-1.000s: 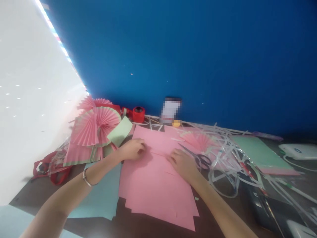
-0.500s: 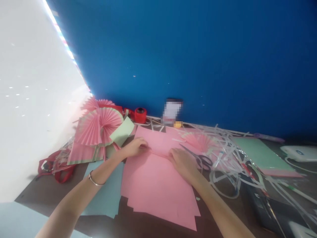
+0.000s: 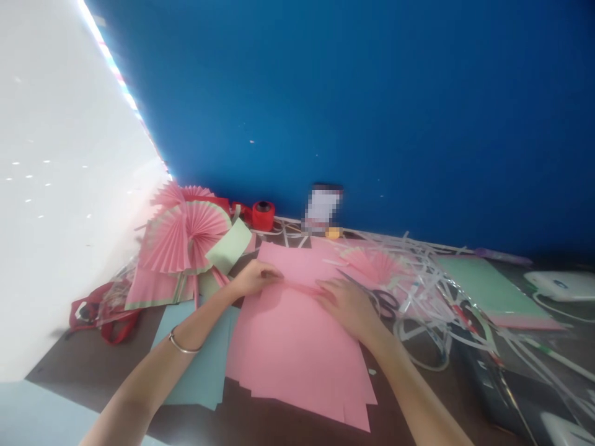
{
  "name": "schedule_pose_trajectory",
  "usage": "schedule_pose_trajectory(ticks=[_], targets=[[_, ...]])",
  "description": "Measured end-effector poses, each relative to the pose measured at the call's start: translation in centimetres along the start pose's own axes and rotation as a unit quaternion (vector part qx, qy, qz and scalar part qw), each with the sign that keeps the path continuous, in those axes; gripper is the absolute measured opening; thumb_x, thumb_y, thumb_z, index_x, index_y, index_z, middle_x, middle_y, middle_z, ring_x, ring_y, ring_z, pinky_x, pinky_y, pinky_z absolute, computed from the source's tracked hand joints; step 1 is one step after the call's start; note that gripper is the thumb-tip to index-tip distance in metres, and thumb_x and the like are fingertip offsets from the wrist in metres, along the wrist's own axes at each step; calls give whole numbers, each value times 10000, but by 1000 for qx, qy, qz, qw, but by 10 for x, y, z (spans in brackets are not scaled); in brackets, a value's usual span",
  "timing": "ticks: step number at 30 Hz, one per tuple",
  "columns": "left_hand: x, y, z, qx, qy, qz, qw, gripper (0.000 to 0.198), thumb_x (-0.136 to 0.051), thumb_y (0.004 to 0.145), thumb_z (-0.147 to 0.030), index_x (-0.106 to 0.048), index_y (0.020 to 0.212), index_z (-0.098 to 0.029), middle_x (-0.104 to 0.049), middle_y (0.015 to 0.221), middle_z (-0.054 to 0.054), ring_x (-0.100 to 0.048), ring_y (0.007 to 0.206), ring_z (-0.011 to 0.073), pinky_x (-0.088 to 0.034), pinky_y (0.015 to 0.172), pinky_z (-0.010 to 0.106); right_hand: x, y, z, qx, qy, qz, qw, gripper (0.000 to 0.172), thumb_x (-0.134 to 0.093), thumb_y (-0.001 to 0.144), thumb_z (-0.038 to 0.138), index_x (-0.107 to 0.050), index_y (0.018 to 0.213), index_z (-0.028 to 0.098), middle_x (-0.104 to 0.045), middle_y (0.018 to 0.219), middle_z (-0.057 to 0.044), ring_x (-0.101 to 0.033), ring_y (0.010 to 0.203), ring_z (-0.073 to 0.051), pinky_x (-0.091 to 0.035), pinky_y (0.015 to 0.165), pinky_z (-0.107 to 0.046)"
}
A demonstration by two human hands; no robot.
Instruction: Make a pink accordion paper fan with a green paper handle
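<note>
A stack of pink paper sheets [image 3: 297, 353] lies on the dark table in front of me. My left hand [image 3: 255, 277] pinches a narrow fold in the top pink sheet near its far edge, fingers closed on the paper. My right hand [image 3: 346, 303] presses on the same fold a little to the right, fingers curled against the sheet. A silver bangle [image 3: 182, 344] is on my left wrist. Black-handled scissors [image 3: 376, 297] lie just right of my right hand.
Finished pink pleated fans [image 3: 186, 235] are piled at the left, with a red tape roll [image 3: 263, 215] behind them. Light blue paper [image 3: 199, 365] lies under the pink stack. White paper strips [image 3: 427, 291], a green sheet [image 3: 483, 285] and cables cover the right side. A blue wall stands behind.
Both hands have shifted slightly along the fold at the far end of the top pink sheet, and the fold looks tighter. The camera moved a little.
</note>
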State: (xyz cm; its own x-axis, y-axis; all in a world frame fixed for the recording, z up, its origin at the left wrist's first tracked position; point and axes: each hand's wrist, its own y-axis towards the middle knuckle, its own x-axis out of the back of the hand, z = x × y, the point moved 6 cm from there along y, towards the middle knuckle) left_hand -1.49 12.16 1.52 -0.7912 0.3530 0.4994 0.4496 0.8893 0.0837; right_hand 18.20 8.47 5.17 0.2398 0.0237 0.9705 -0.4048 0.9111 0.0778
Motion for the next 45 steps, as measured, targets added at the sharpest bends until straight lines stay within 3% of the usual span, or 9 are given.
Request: schedule_pose_trajectory(ticks=[3,9,13,17,21,24,30,35,45], targets=[[1,0,2,-6,-15,-1,1000,215,-607,773,-318,-714,826,-140,-718,855,72,-651,745,153,-486,683,225,-1,5,8,-1,55,8,998,269,-461,847,310,-656,1019,241,-689,1010,-21,-615,913,-209,-436,763,-316],[-1,-2,5,32,-140,45,989,308,-642,746,-294,-654,994,-112,-697,976,113,-659,901,195,-514,793,275,-7,9,0,-65,157,19,985,209,-498,808,310,-696,780,251,-717,872,3,-641,786,-183,-446,692,-279],[-1,-3,1,34,-110,72,991,275,-623,757,-272,-662,974,-109,-697,977,109,-654,914,195,-514,798,282,-6,9,-2,-78,161,18,984,189,-521,783,307,-695,737,250,-720,841,0,-641,777,-192,-442,675,-288],[-5,-5,-16,-20,42,66,997,228,-568,796,-289,-686,948,-167,-702,971,63,-650,860,172,-490,775,256,-7,7,2,-57,142,6,988,201,-505,792,292,-688,728,237,-717,849,-17,-637,790,-200,-441,680,-299],[-20,-8,-35,-64,182,64,979,212,-537,821,-303,-694,929,-209,-708,949,41,-644,853,189,-450,744,252,-10,6,11,-39,146,22,988,198,-503,815,293,-687,768,237,-711,870,-23,-635,807,-198,-450,684,-296],[-25,-7,-36,-72,164,57,982,214,-490,849,-233,-700,887,-211,-715,920,24,-649,825,166,-437,726,227,-10,5,15,-19,140,3,990,202,-490,841,303,-678,875,237,-704,929,-31,-629,848,-199,-454,723,-303],[-19,0,-16,-24,85,26,996,176,-548,814,-243,-697,845,-153,-717,881,49,-648,785,157,-456,716,225,-10,-3,18,91,65,-80,991,287,-381,907,234,-661,952,191,-692,957,-63,-598,895,-211,-415,816,-353],[-18,0,-14,-17,62,29,997,185,-550,813,-259,-694,852,-150,-716,864,50,-643,758,151,-462,694,226,-14,-5,17,99,58,-114,987,294,-374,903,211,-664,953,203,-684,992,-76,-588,954,-213,-406,847,-372],[-21,-6,-33,-44,166,48,984,205,-493,835,-219,-694,869,-193,-716,887,23,-639,791,160,-430,688,226,-7,9,14,-44,210,32,976,230,-464,817,276,-684,789,213,-708,836,-52,-638,772,-197,-466,687,-296]])
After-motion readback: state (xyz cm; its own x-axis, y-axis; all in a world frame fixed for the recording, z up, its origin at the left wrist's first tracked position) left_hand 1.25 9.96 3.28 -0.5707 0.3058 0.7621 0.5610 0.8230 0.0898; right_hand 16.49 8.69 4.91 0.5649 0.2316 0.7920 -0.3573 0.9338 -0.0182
